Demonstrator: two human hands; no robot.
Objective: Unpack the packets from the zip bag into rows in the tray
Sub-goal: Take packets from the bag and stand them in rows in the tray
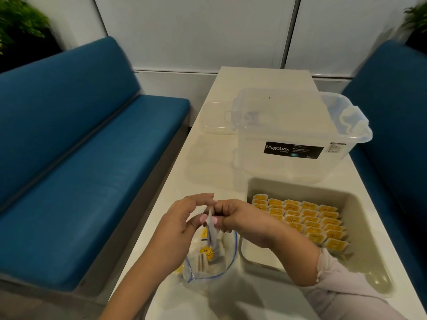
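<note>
You've got both hands up over the open zip bag, left hand and right hand pinching one packet edge-on, ready for the tray at the tabletop's right edge.

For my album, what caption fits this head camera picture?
Both hands lift a packet from the zip bag beside the tray.

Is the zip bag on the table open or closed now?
Open. The zip bag's blue-lined mouth gapes wide, and packets show inside it. Both hands hold one packet above it.
</note>
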